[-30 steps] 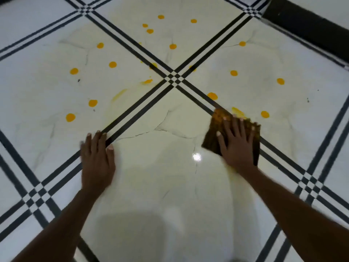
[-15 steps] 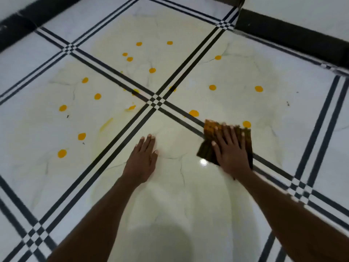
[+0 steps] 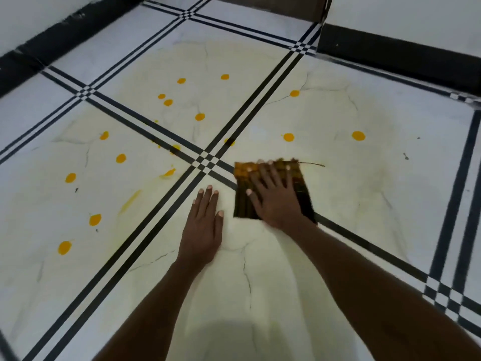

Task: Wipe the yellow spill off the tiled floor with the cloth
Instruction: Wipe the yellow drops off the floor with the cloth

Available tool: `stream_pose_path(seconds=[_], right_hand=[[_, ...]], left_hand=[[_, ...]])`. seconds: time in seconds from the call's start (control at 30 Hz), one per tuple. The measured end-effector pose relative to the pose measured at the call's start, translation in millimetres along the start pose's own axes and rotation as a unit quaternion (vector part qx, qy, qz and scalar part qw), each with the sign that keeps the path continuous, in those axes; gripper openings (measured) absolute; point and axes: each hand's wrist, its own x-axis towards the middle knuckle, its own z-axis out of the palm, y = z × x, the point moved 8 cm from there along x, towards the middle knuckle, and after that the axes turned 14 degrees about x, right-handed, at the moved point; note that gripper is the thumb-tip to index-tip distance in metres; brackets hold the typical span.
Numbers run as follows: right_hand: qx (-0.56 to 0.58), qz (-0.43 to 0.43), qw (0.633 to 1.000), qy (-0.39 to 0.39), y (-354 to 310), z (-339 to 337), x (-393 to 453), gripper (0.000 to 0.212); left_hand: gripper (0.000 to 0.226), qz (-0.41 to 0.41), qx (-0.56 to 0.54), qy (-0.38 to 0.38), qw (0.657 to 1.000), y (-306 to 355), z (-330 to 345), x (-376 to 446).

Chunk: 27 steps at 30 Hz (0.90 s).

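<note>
A dark folded cloth [image 3: 243, 201], stained yellow along its far edge, lies flat on the white tiled floor [image 3: 260, 269] just right of the crossing of black tile lines. My right hand [image 3: 274, 196] presses flat on the cloth with fingers spread. My left hand [image 3: 203, 227] rests flat on the bare tile beside it, fingers together, holding nothing. Several yellow spill drops dot the tiles beyond and to the left, such as one drop [image 3: 288, 137] ahead of the cloth, another [image 3: 358, 136] further right and one [image 3: 64, 247] at the near left. A pale yellow smear [image 3: 130, 200] streaks the left tile.
A black skirting [image 3: 390, 48] and white wall run along the far right, another black skirting [image 3: 52, 40] along the far left. A brown edge [image 3: 273, 6], perhaps a door, stands at the far corner. Black double lines [image 3: 145, 225] cross the tiles.
My right hand has slid the cloth to the left, over a drop near the line crossing. My left hand has moved right, close beside the cloth. The view has shifted forward.
</note>
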Motion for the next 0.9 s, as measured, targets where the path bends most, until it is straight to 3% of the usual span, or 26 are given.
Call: stream_pose_path(seconds=[0.1, 0.2, 0.27, 0.33, 0.43, 0.5, 0.57, 0.63, 0.8, 0.9], right_hand=[[0.0, -0.131, 0.984, -0.124, -53.1, 12.9, -84.9, 0.058], [0.023, -0.19, 0.967, -0.169, -27.2, -11.6, -152.4, 0.061], [0.002, -0.163, 0.978, -0.13, 17.4, -24.8, -126.3, 0.062], [-0.013, -0.073, 0.995, -0.065, 44.2, -26.7, -60.8, 0.062], [0.007, 0.062, 0.998, -0.006, 15.7, -4.2, 23.9, 0.07], [0.022, 0.014, 0.999, -0.045, -46.1, 22.7, 32.5, 0.071], [0.022, -0.096, 0.989, -0.108, -101.2, 46.0, -3.4, 0.067], [0.049, -0.141, 0.978, -0.144, -115.8, 46.1, -49.2, 0.067], [0.148, -0.041, 0.981, -0.116, -44.2, -0.3, -54.7, 0.058], [0.096, -0.009, 0.986, -0.139, -18.7, -25.3, -33.8, 0.06]], left_hand=[[0.06, -0.004, 0.026, -0.014, 1.0, -11.3, -9.9, -20.3], [0.06, -0.006, 0.03, -0.028, 0.999, -25.1, -12.2, -28.9], [0.059, -0.01, 0.028, -0.029, 0.999, -33.1, -9.3, -29.3], [0.058, -0.013, 0.023, -0.021, 0.999, -40.0, -4.2, -29.5], [0.056, -0.04, -0.012, 0.03, 0.999, -40.5, -11.1, -29.9], [0.052, -0.067, -0.043, 0.073, 0.994, -37.6, -23.4, -27.8], [0.051, -0.086, -0.055, 0.08, 0.992, -36.0, -31.0, -24.7], [0.055, -0.097, -0.066, 0.067, 0.991, -33.6, -35.5, -20.4], [0.055, -0.05, -0.072, 0.015, 0.996, -8.1, -35.2, 4.8], [0.058, -0.013, -0.013, -0.051, 0.998, 16.8, -23.8, 22.9]])
